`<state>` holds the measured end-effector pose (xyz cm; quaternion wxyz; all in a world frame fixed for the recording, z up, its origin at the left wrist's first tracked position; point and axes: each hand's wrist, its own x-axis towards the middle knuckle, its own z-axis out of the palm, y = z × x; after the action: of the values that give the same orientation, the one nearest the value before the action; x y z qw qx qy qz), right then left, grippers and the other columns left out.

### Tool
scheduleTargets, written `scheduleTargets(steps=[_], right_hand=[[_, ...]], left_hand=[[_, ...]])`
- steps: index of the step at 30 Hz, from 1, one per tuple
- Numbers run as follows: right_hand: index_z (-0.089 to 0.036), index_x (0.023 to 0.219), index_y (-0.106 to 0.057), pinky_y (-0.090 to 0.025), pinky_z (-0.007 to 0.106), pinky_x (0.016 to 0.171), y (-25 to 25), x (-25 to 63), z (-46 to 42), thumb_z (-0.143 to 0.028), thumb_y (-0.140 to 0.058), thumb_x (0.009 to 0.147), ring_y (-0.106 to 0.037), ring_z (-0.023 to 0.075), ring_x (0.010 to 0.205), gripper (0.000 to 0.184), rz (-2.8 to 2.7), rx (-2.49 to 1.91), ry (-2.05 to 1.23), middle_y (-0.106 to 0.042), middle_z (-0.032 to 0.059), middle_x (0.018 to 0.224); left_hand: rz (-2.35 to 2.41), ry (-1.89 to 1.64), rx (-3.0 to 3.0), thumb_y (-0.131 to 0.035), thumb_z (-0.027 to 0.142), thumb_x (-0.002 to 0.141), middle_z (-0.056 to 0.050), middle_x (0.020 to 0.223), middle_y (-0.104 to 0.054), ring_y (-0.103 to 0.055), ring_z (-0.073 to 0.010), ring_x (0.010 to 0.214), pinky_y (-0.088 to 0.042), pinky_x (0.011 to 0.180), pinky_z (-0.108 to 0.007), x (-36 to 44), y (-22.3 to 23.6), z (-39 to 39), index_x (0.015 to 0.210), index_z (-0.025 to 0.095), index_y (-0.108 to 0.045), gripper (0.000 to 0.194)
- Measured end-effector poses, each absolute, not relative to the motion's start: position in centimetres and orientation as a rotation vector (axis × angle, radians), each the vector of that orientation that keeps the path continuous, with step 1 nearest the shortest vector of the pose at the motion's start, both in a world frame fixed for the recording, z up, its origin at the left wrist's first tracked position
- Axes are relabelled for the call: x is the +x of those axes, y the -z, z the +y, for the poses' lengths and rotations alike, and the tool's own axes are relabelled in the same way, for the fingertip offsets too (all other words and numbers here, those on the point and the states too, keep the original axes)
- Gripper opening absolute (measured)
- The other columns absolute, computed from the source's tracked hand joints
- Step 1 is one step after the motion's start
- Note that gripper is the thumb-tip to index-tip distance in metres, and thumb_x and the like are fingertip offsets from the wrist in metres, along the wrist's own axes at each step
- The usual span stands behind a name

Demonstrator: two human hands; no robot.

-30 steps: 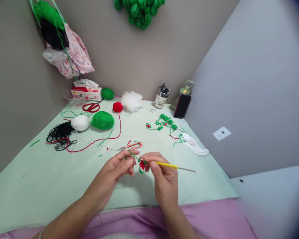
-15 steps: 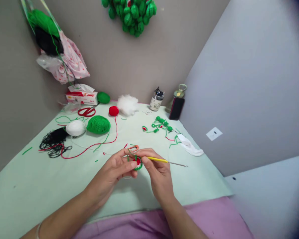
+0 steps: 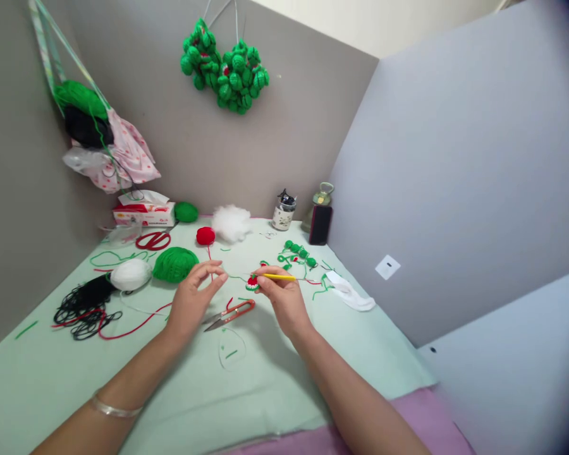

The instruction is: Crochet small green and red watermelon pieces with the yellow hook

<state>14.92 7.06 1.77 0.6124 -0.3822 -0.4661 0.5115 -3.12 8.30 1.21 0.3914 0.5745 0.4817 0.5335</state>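
Note:
My right hand (image 3: 287,306) holds a crochet hook (image 3: 281,277) with a yellow grip, its metal shaft pointing right. The same fingers pinch a small crocheted piece (image 3: 251,283) in red, white and green, like a watermelon slice. From it a thin green yarn strand (image 3: 238,278) runs left to my left hand (image 3: 194,297), whose thumb and forefinger are closed on its end. Both hands are raised above the table. Below and between them lie orange-handled thread snips (image 3: 231,315), blades to the left.
Green (image 3: 175,265), white (image 3: 131,274) and red yarn balls (image 3: 205,236) lie left, near black yarn (image 3: 83,306) and red scissors (image 3: 153,241). White stuffing (image 3: 231,223), a pen cup (image 3: 283,213) and a phone (image 3: 320,225) stand behind. Small green crocheted pieces (image 3: 301,253) lie right.
My hands have moved apart and farther out over the table. The left has left the crocheted piece and draws the green strand leftward. The view has tilted up, and the snips are uncovered.

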Motion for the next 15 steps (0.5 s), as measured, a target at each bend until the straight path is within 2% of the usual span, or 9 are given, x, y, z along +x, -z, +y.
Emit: scheduleTargets(steps=[3, 5, 9, 15], right_hand=[[-0.021, 0.087, -0.072, -0.052, 0.029, 0.072, -1.6, 14.5, 6.4, -0.029, -0.073, 0.075, -0.062, 0.0151, 0.078, 0.013, -1.138, -0.911, -1.135, -0.069, 0.0023, 0.086], [-0.021, 0.086, -0.072, -0.052, 0.029, 0.071, -1.7, 14.0, 6.0, -0.028, -0.073, 0.076, -0.062, 0.0150, 0.076, 0.012, -1.180, -0.945, -1.086, -0.068, 0.0022, 0.084], [-0.021, 0.085, -0.071, -0.051, 0.029, 0.071, -1.3, 12.9, 5.4, -0.027, -0.072, 0.078, -0.062, 0.0153, 0.076, 0.009, -1.281, -0.943, -1.017, -0.066, 0.0021, 0.086], [-0.024, 0.085, -0.071, -0.051, 0.031, 0.077, -0.4, 12.5, 5.2, -0.024, -0.064, 0.084, -0.061, 0.0174, 0.087, 0.008, -1.459, -0.921, -0.845, -0.064, 0.0037, 0.091]], left_hand=[[1.229, -1.425, 1.547, -0.065, 0.038, 0.082, -0.008, 0.116, -0.064, -0.056, -0.0251, 0.116, -0.034, 0.106, -0.039, -3.4, -0.9, 7.3, 0.082, 0.021, -0.068, 0.017], [1.182, -1.419, 1.569, -0.066, 0.036, 0.082, -0.007, 0.107, -0.067, -0.058, -0.0243, 0.111, -0.036, 0.104, -0.037, -3.1, -1.2, 6.5, 0.082, 0.021, -0.069, 0.015], [1.147, -1.390, 1.601, -0.067, 0.032, 0.080, -0.005, 0.101, -0.068, -0.060, -0.0240, 0.105, -0.040, 0.099, -0.035, -2.7, -1.4, 5.6, 0.088, 0.022, -0.072, 0.013], [1.121, -1.376, 1.637, -0.067, 0.027, 0.078, -0.006, 0.092, -0.067, -0.062, -0.0227, 0.096, -0.043, 0.092, -0.033, -3.1, -0.2, 6.0, 0.080, 0.021, -0.073, 0.008]])
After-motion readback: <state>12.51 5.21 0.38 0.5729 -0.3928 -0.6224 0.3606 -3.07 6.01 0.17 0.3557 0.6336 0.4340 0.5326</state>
